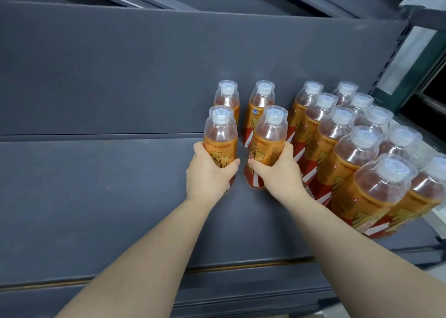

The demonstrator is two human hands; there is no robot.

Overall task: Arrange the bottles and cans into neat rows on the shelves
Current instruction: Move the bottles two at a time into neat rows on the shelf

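Two upright bottles of amber drink, with orange-and-red labels, white caps and clear neck wraps, sit at the middle of the dark grey shelf (96, 173). The left hand (208, 175) curls its fingers round the left bottle (220, 134); the right hand (281, 175) grips the right bottle (271, 136). Two more bottles (226, 95) stand just behind, and packed rows (350, 149) fill the right side.

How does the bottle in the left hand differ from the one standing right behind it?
The left hand wraps the held bottle around its label; the rear bottle stands free, untouched. The held bottle is nearer the camera; the rear bottle sits by the back panel, its label mostly hidden behind the held one. Both share amber drink, orange labels and white caps under clear covers.
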